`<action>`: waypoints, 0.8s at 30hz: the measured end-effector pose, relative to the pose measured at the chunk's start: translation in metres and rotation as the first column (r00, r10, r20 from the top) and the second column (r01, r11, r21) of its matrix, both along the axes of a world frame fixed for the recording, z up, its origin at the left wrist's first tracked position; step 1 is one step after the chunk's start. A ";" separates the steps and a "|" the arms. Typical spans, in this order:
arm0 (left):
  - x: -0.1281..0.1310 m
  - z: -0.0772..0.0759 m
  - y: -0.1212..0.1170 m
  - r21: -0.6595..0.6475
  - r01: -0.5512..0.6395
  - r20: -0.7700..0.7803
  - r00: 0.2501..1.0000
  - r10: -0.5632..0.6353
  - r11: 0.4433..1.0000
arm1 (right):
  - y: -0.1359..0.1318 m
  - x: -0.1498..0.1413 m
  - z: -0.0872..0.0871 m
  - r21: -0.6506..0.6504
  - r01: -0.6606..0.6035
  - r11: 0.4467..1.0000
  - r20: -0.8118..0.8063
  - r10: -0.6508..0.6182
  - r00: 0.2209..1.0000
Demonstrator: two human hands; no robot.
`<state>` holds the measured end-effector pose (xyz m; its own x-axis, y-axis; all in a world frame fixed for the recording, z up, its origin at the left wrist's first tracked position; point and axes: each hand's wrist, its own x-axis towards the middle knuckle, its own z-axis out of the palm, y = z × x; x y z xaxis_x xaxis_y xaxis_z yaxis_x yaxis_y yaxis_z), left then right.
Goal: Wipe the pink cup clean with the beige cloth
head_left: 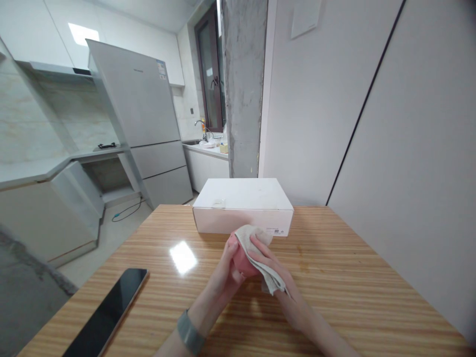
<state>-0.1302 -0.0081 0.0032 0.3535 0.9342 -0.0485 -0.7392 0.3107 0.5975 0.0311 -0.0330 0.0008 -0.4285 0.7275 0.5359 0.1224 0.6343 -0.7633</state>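
Evidently, both hands were together on one item, a pink object (242,263) whose exact kind could not be established because the cloth and fingers covered much of it. It was positioned above the near-middle part of the wood-grain counter (353,282), in front of the white cardboard box (241,194); whether its underside touched the surface could not be determined. The left hand (229,262) was clamped around its left side, apparently to steady it against pressure from the opposite side. The right hand (267,257) held a light grey cloth (248,237) against the object's upper right portion, the fabric lying between palm and pink surface, with a loose end hanging toward the right wrist. In this inspector's judgement, the cloth was draped so that the fingers could bear on a broad area without slipping. The smartphone (107,315) lay flat at the left edge, well apart from the hands, an arrangement that left their working space unobstructed. As to pose, the forearms entered from the lower edge and converged forward; the left wrist, fitted with a grey-green band (190,332), was turned so that the thumb lay uppermost, while the right hand was inclined palm inward, its fingers extended and slightly bent across the cloth.
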 end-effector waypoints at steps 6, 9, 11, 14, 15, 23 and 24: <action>-0.004 0.003 -0.003 -0.019 0.130 0.193 0.973 -0.124 0.991 | -0.001 0.001 0.006 0.166 -0.026 0.986 0.125 0.005 0.992; -0.005 0.002 -0.004 0.056 0.192 0.176 0.964 -0.199 0.980 | -0.002 0.003 0.004 0.180 0.021 0.983 0.083 -0.036 0.996; -0.005 0.000 -0.004 0.085 0.228 0.154 0.959 -0.238 0.970 | -0.002 0.003 0.003 0.173 0.040 0.984 0.047 -0.049 0.998; -0.004 0.000 -0.004 0.114 0.239 0.110 0.962 -0.252 0.964 | -0.003 0.002 0.002 0.159 0.037 0.987 0.023 -0.041 0.999; -0.004 0.000 -0.004 0.119 0.231 0.103 0.964 -0.244 0.966 | -0.003 0.002 0.002 0.157 0.034 0.987 0.026 -0.039 0.999; -0.007 0.008 -0.006 -0.095 0.089 0.219 0.973 -0.067 0.991 | 0.001 0.010 0.015 0.311 -0.024 0.950 0.173 -0.032 0.984; -0.008 0.008 -0.006 -0.121 0.094 0.231 0.971 -0.064 0.988 | 0.001 0.011 0.016 0.315 -0.032 0.949 0.187 -0.029 0.982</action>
<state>-0.1381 -0.0139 0.0113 0.4416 0.8938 -0.0783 -0.8204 0.4376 0.3680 0.0416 -0.0321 0.0172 -0.5437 0.5337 0.6477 0.2421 0.8387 -0.4878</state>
